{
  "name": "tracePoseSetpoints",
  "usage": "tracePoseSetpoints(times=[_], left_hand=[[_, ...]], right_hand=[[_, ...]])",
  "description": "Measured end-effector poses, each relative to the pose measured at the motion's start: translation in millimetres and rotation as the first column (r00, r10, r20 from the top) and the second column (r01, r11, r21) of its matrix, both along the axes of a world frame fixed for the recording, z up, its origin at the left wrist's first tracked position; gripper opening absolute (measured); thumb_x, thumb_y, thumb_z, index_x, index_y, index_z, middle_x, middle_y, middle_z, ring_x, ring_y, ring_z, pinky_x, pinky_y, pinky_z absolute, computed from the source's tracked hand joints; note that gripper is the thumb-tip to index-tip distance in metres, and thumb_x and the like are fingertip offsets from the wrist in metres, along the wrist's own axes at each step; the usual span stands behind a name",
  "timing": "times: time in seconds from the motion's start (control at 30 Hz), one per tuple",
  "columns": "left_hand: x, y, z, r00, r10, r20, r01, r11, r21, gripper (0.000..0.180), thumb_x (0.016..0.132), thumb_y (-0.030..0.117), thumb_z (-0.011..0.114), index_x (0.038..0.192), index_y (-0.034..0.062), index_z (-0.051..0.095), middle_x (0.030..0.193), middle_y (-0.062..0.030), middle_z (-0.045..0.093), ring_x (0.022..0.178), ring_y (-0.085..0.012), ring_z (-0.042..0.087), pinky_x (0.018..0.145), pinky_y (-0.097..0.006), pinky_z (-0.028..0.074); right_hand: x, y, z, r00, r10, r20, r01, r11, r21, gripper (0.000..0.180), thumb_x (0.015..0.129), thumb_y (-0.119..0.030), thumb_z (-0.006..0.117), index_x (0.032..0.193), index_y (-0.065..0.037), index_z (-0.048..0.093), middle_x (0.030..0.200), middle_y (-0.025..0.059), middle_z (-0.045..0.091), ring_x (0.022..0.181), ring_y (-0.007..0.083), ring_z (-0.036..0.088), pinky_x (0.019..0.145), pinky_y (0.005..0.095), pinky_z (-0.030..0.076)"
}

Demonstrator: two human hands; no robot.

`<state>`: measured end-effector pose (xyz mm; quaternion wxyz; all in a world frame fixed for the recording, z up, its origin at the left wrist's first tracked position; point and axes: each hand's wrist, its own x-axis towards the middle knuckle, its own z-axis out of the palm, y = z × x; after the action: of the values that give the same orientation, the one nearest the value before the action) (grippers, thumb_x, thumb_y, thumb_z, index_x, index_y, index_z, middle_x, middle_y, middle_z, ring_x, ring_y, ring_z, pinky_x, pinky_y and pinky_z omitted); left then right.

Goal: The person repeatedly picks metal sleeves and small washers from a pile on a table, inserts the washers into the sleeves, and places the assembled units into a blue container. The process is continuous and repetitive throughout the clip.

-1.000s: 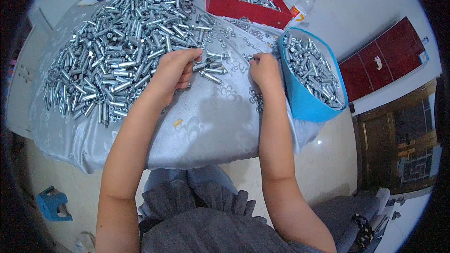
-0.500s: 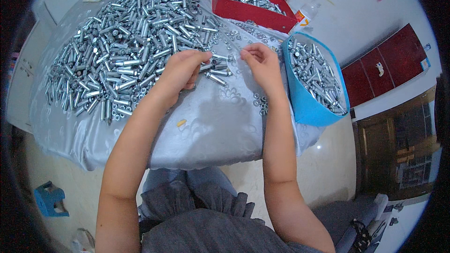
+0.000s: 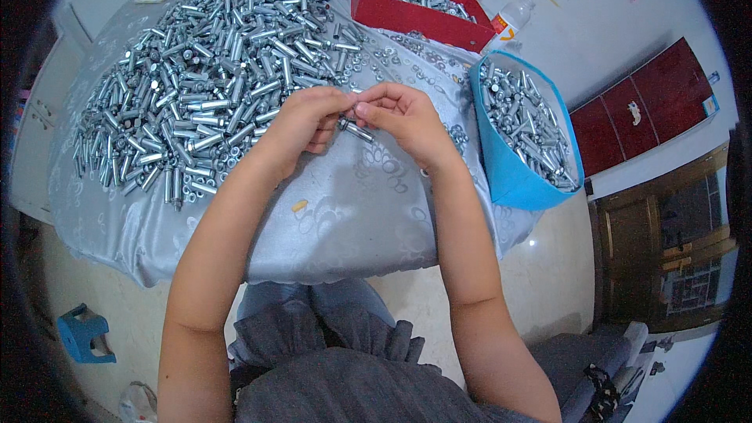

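My left hand (image 3: 308, 121) and my right hand (image 3: 405, 121) meet above the near edge of a heap of silver anchor bolts (image 3: 211, 98). Both are closed, thumbs and forefingers pinched tip to tip. An anchor bolt is in the left-hand pinch, mostly covered by the fingers. What the right fingertips hold, perhaps a small nut or washer, is too hidden to make out. Just below the fingertips a few loose bolts (image 3: 358, 130) lie on the shiny grey tablecloth (image 3: 352, 227).
To the right stands a blue bin (image 3: 521, 180) full of bolts. A red box (image 3: 415, 23) with more bolts is at the back, a plastic bottle (image 3: 513, 17) beside it. Loose nuts and washers (image 3: 411, 66) lie scattered before the box. A yellow scrap (image 3: 299, 205) lies near me.
My right hand has moved left and its fingertips now meet those of my left hand, covering the bolt that showed between them. The left hand has barely moved.
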<state>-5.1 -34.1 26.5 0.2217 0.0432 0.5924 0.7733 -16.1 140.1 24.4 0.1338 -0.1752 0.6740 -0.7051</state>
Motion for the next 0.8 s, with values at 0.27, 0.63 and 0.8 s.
tracePoseSetpoints(times=[0.27,0.63,0.8], left_hand=[[-1,-3,2,0.999,-0.035,-0.012,0.035,0.998,-0.049,0.022,0.08,0.03,0.053,0.068,0.012,0.049,0.049,0.0084,0.029,0.039,-0.0036,0.023,0.037,-0.021,0.016],[-1,0,-1,1.0,0.021,-0.005,-0.022,0.999,-0.035,0.022,0.081,0.031,0.052,0.072,0.0108,0.051,0.051,0.0073,0.032,0.04,-0.0043,0.026,0.037,-0.021,0.017],[0,-1,-6,0.998,0.046,-0.03,-0.048,0.997,-0.061,0.023,0.08,0.03,0.054,0.068,0.0111,0.05,0.05,0.0077,0.031,0.04,-0.0043,0.026,0.037,-0.021,0.018]], right_hand=[[2,-1,5,0.999,-0.041,-0.02,0.04,0.999,-0.02,0.016,0.077,-0.005,0.06,0.091,0.003,0.057,0.082,0.0081,0.061,0.074,0.0128,0.058,0.068,0.0229,0.047],[0,-4,-1,0.967,-0.131,-0.217,0.157,0.982,0.109,0.015,0.075,-0.009,0.063,0.086,0.002,0.062,0.08,0.0063,0.063,0.073,0.01,0.058,0.067,0.0219,0.046],[0,-5,-9,0.956,-0.142,-0.258,0.177,0.977,0.118,0.015,0.074,-0.011,0.065,0.084,0.0,0.063,0.079,0.0051,0.063,0.072,0.0089,0.057,0.065,0.0215,0.045]])
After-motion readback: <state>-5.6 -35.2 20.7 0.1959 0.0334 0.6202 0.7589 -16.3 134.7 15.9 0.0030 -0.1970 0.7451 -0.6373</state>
